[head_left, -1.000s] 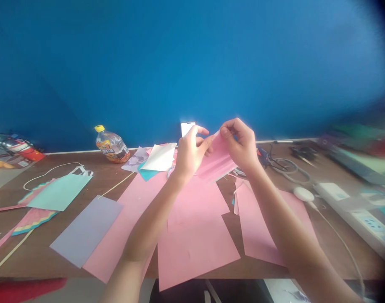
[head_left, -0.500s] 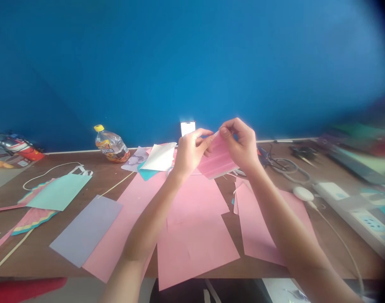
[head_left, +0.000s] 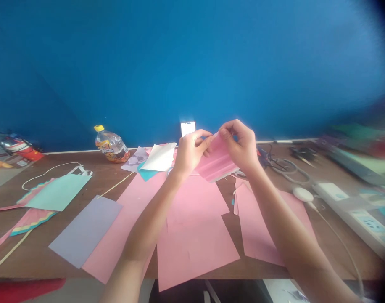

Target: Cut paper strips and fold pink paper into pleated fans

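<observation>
A folded pink paper (head_left: pixel 217 162) with pleat creases is held up above the brown table (head_left: pixel 117 179), between both hands. My left hand (head_left: pixel 188 153) pinches its left edge with thumb and fingers closed. My right hand (head_left: pixel 239 145) grips its upper right corner, fingers curled over the top. Under my arms lie large pink sheets (head_left: pixel 192 235), overlapping one another.
A grey sheet (head_left: pixel 85 230) and a mint sheet (head_left: pixel 58 192) lie at the left, beside a striped paper fan (head_left: pixel 31 219). A plastic bottle (head_left: pixel 111 145) and a phone (head_left: pixel 188 127) stand at the blue wall. Cables (head_left: pixel 283 165) and a power strip (head_left: pixel 356 210) are on the right.
The folded pink paper has shifted slightly between my fingers; my hands stay in nearly the same place.
</observation>
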`<state>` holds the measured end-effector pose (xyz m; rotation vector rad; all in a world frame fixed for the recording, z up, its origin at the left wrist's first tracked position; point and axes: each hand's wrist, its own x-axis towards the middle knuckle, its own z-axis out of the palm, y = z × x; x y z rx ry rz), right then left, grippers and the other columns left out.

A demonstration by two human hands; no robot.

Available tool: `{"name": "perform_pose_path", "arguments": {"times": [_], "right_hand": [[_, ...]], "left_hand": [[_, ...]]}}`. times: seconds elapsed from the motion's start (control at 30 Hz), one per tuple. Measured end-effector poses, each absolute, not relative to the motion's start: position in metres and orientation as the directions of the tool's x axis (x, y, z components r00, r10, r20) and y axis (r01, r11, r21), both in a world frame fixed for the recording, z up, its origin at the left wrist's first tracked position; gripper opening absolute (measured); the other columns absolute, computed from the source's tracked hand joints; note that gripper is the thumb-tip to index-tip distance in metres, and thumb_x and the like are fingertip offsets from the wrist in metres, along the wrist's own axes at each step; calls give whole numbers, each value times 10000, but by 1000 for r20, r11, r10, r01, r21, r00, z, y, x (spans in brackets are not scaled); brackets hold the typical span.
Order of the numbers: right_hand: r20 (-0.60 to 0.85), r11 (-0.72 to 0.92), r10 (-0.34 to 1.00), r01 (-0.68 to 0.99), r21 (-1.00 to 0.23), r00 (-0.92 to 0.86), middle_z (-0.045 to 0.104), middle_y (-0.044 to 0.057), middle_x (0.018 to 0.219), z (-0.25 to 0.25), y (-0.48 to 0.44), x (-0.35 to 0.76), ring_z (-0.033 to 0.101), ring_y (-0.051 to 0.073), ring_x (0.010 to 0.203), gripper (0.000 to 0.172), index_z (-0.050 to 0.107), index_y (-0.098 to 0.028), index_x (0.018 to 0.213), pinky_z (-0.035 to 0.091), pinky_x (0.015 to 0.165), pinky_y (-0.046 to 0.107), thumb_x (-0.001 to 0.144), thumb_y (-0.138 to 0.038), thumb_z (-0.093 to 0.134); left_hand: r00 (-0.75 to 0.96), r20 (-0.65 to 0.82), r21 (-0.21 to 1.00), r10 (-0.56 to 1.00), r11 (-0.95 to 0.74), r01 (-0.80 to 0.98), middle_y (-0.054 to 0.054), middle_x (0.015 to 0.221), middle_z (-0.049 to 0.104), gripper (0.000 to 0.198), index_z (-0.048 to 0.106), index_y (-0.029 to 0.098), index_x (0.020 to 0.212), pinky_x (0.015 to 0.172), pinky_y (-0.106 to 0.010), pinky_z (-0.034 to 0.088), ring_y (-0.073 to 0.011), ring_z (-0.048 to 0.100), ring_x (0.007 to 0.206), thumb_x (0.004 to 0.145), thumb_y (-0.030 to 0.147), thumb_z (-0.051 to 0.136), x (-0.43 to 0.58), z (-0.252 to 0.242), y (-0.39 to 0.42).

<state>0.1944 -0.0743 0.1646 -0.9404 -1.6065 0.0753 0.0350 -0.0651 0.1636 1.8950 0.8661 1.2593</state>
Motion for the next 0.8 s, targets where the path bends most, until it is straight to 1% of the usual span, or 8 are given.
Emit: {"name": "perform_pose_path", "arguments": {"times": [0.2, 0.43, 0.8], "right_hand": [[801, 667, 597, 525, -528, 47, 610, 18, 767, 165, -74, 194, 532, 168, 720, 215, 574, -221, 801, 421, 678, 319, 903, -394, 497], [796, 667, 605, 519, -534, 41, 605, 12, 752, 165, -74, 194, 525, 159, 694, 164, 585, -214, 801, 406, 663, 308, 897, -323, 507], [785, 648, 618, 542, -535, 37, 612, 11, 736, 164, -72, 194, 518, 155, 674, 128, 595, -207, 794, 395, 642, 300, 870, -256, 505]], "left_hand": [[309, 482, 825, 820, -543, 154, -16, 634, 653, 418, 653, 184, 1005, 579, -242, 469, -113, 593, 545, 848, 554, 539, 35, 165, -66], [364, 491, 809, 792, -569, 147, -7, 617, 632, 380, 636, 193, 1102, 573, -237, 466, -102, 564, 520, 885, 483, 523, 35, 169, -69], [406, 447, 826, 797, -542, 155, 10, 596, 605, 295, 597, 194, 1029, 538, -210, 446, -88, 541, 501, 898, 444, 513, 32, 172, -70]]}}
